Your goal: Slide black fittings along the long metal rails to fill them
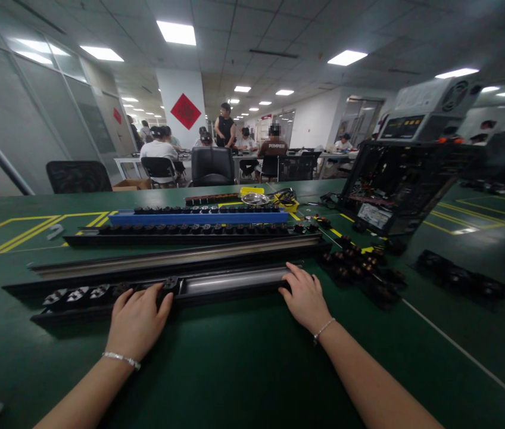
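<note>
A long black metal rail (239,285) lies across the green table in front of me, its bare grey channel showing on the right. Round black socket modules (77,294) with metallic tops fill its left part in a row. My left hand (137,319) rests over this row with bent fingers, gripping at a black module (171,285) by the thumb; the fingertips are partly hidden. At the rail's right end, my right hand (305,298) has its thumb and fingers around the edge. A second rail (181,257) lies just behind, its channel bare.
Farther back are a black strip with modules (181,237) and a blue strip (199,219). Black and copper-coloured parts (364,268) are heaped right of the rails. An open computer case (377,190) stands at the right. People sit beyond an office chair (212,165).
</note>
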The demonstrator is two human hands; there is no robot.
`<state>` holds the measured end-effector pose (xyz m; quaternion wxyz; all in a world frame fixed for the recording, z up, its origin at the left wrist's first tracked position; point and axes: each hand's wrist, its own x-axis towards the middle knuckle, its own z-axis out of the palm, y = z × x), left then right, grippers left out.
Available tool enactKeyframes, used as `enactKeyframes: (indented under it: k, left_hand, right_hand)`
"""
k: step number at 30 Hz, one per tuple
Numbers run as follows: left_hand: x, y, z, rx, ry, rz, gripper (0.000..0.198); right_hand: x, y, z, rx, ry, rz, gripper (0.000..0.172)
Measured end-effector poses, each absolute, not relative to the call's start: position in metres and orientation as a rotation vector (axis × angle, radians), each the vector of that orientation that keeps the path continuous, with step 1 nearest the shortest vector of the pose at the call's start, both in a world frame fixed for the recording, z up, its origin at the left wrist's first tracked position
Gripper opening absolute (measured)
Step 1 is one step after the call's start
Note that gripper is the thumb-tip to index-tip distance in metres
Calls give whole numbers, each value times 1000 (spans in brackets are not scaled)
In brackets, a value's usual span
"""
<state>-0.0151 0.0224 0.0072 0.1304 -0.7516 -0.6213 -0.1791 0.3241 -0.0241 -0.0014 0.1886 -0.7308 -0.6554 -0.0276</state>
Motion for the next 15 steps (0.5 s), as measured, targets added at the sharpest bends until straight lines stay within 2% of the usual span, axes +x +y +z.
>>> enactKeyframes:
  k: [15]
  left_hand:
    - [-11, 19, 12, -2220, -1776, -519, 49]
  right_hand:
    - [324, -23, -1, -2065, -1842, -85, 17]
